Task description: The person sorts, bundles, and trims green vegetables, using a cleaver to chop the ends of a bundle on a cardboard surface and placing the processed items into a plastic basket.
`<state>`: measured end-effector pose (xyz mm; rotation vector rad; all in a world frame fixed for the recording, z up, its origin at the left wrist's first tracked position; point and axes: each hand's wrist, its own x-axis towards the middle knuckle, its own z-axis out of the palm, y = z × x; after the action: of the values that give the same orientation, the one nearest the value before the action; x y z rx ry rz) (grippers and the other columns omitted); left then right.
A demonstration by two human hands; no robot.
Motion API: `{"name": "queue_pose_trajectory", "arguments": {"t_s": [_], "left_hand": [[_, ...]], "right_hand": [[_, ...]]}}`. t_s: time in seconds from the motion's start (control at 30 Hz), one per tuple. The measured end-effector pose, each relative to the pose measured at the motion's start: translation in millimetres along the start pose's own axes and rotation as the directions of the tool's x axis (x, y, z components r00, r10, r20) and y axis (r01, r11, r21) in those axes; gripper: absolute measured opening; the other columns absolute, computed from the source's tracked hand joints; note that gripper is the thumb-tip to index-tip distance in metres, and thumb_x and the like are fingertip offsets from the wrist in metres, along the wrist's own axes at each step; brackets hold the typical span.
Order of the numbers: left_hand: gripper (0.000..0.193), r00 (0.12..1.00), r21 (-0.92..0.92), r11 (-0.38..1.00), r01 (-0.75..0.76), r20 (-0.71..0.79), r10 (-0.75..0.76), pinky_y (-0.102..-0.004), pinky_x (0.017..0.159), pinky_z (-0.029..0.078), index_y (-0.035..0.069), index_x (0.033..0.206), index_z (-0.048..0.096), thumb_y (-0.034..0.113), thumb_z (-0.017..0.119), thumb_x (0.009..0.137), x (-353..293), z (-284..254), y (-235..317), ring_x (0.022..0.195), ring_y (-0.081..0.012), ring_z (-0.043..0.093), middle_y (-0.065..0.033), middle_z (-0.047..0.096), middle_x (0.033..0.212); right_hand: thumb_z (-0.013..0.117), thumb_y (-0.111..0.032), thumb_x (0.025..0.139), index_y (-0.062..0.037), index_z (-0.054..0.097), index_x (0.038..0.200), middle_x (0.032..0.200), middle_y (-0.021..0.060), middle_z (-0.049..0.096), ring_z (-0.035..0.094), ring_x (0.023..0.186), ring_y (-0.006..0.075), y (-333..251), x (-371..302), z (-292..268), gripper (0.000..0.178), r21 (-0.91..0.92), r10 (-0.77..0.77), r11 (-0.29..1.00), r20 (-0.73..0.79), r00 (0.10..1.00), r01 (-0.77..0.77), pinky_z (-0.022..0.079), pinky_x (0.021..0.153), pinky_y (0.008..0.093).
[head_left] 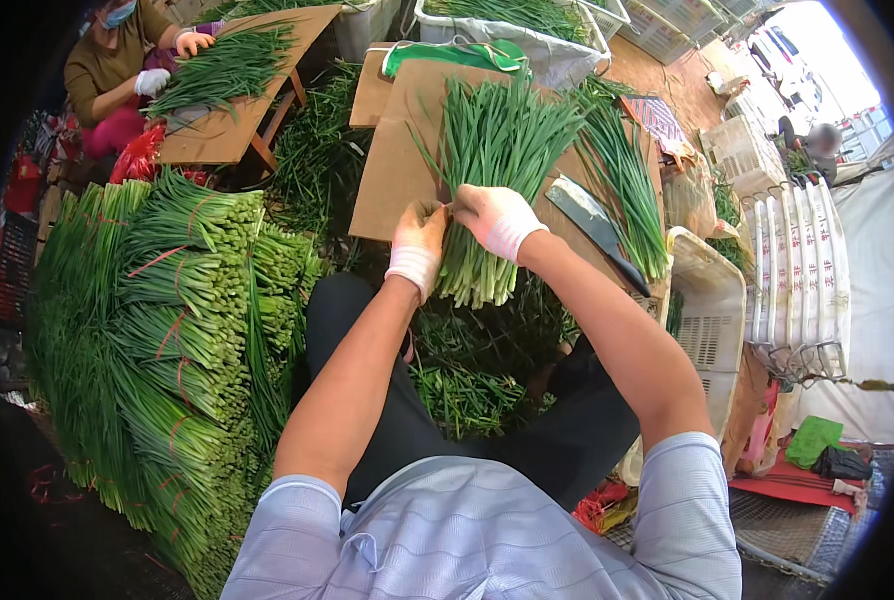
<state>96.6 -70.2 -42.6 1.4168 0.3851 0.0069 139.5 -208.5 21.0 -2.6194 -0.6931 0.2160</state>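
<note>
A large bunch of garlic chives [507, 130] lies on a cardboard-topped board [392, 180], its pale stem ends toward me over the near edge. My left hand [422, 238], in a white glove with soiled fingers, is closed at the bunch's left side. My right hand [495, 218], gloved alike, rests over the stems with its fingers pinched. The two hands' fingertips meet at the bunch's left edge; what they pinch is too small to make out. To the right lie a broad-bladed knife [589, 220] with a dark handle and a looser heap of chives [622, 185].
Tied bunches of chives [182, 330] are stacked high at my left. Loose green trimmings [467, 398] cover the ground between my legs. A white plastic crate [712, 290] stands at right. Far left, a co-worker's gloved hands handle chives on another board [207, 145].
</note>
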Motion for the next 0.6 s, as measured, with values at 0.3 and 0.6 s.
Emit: {"name": "queue_pose_trajectory", "arguments": {"t_s": [0.3, 0.6], "left_hand": [[0.022, 0.992, 0.131, 0.985, -0.112, -0.042, 0.119, -0.0298, 0.080, 0.049, -0.001, 0.106, 0.064, 0.019, 0.062, 0.098, 4.5, 4.6, -18.7, 0.085, -0.0153, 0.061, -0.0109, 0.070, 0.094], [0.024, 0.991, 0.140, 0.981, -0.131, -0.011, 0.134, -0.0291, 0.080, 0.050, -0.001, 0.108, 0.066, 0.020, 0.065, 0.096, 1.9, -0.7, -11.3, 0.084, -0.0154, 0.063, -0.0105, 0.071, 0.094]], "right_hand": [[0.058, -0.025, 0.094, -0.0055, 0.065, 0.098, 0.090, 0.0228, 0.068, 0.065, 0.089, 0.0424, -3.8, 6.7, 3.4, 0.021, -0.071, 0.061, 0.996, 0.026, 0.998, -0.059, 0.051, 0.079, 0.0486], [0.058, -0.025, 0.094, -0.0055, 0.064, 0.099, 0.088, 0.0226, 0.068, 0.065, 0.087, 0.0431, -2.2, 1.8, 2.2, 0.021, -0.037, 0.004, 0.999, -0.016, 1.000, -0.005, 0.051, 0.078, 0.0494]]}}
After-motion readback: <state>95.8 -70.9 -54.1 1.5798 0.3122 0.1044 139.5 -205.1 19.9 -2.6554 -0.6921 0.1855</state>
